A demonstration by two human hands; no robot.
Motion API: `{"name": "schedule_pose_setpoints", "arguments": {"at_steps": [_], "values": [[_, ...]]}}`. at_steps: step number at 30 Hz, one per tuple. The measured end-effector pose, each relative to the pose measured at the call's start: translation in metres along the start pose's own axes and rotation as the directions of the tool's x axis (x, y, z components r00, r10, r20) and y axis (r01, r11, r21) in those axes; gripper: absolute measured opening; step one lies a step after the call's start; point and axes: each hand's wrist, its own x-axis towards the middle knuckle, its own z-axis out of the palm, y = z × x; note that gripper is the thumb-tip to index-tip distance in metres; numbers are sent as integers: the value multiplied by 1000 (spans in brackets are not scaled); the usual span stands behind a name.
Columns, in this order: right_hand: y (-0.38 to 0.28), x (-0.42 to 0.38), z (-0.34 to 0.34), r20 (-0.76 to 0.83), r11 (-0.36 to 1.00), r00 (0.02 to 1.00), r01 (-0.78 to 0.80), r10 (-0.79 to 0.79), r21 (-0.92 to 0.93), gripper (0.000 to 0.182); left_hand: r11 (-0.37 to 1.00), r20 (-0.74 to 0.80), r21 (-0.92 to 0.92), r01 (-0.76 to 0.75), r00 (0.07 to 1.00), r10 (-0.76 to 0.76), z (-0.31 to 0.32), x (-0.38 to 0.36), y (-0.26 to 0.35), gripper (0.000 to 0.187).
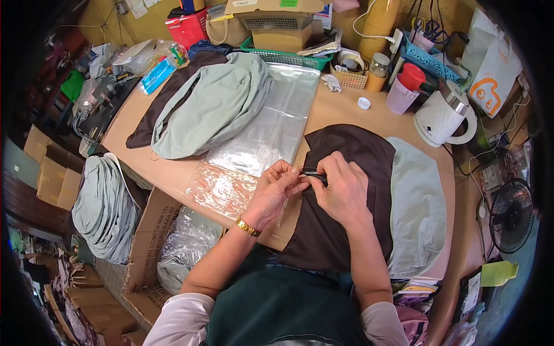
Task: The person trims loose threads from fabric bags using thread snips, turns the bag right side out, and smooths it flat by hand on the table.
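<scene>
Both my hands meet over a dark brown cloth piece (358, 144) spread on the table before me. Between their fingertips is a small black piece (312, 171) with a pale streak; its kind is too small to make out. My left hand (276, 190), with a gold watch on its wrist, pinches it from the left. My right hand (344, 184) has its fingers closed on it from the right, above the cloth. A pale grey-green cloth (418, 207) lies against the brown piece on the right.
Clear plastic bags (271, 121) lie left of centre, beside a grey-green and brown fabric bundle (216, 104). A white kettle (441, 115), pink cup (402, 95) and green basket (288, 57) stand behind. An open carton (153, 236) is at lower left, a black fan (512, 216) at right.
</scene>
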Motion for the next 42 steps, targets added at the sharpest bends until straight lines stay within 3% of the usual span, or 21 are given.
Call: {"name": "schedule_pose_setpoints", "arguments": {"at_steps": [6, 8, 18, 21, 23, 25, 27, 29, 30, 32, 33, 35, 37, 40, 41, 42], "values": [[0, -2, 3, -54, 999, 998, 36, -38, -40, 34, 994, 88, 68, -87, 993, 80, 2, -1, -3, 13], [-3, 0, -4, -53, 1000, 999, 0, 1, 15, 33, 1000, 19, 19, -23, 1000, 23, 4, -1, 1, 13], [-1, -5, 2, -23, 1000, 999, 22, -22, -12, 33, 1000, 12, 17, -18, 1000, 17, 10, -3, 2, 15], [6, -5, 4, 34, 999, 999, -38, 38, 13, 29, 999, -9, 3, -43, 999, 43, 11, -3, 5, 16], [22, -4, 17, -42, 972, 976, -208, 213, 107, 35, 996, -95, 91, 0, 995, 8, 8, -5, 9, 18], [51, -7, 30, -14, 949, 949, -315, 315, 5, 44, 983, -64, 181, 4, 998, 7, -20, 0, 8, 19], [85, -15, 48, 24, 898, 903, -423, 429, -121, 38, 963, -32, 270, 15, 999, -7, -30, 0, 8, 21], [118, -21, 61, 33, 885, 894, -437, 448, -160, 35, 681, 17, 729, -69, 996, 83, -25, -1, 9, 30], [125, -19, 61, 40, 875, 888, -442, 458, -198, 33, 682, 20, 728, -70, 996, 82, -19, -3, 10, 30], [136, -19, 61, 33, 859, 876, -464, 482, -217, 31, 195, 219, 950, -244, 965, 141, -10, -10, 11, 28], [137, -18, 61, 26, 842, 863, -486, 505, -233, 29, 198, 216, 950, -242, 966, 145, -13, -8, 11, 28], [139, -17, 62, 23, 835, 856, -498, 517, -235, 29, 133, 225, 968, -210, 969, -106, -23, -1, 11, 29], [135, -15, 59, 31, 821, 832, -540, 554, -188, 32, 137, 208, 970, -199, 977, -50, -19, -1, 15, 26], [122, -7, 49, 4, 847, 848, -530, 530, -38, 32, 444, 32, 896, -1, 998, -62, -15, -2, 22, 26], [117, -3, 41, 7, 849, 850, -527, 527, -39, 32, 447, 30, 895, 0, 998, -59, -18, -1, 19, 26], [110, 2, 32, 167, 874, 866, -484, 471, 41, 29, 472, 53, 881, -33, 998, -29, -23, 1, 15, 26]]}}
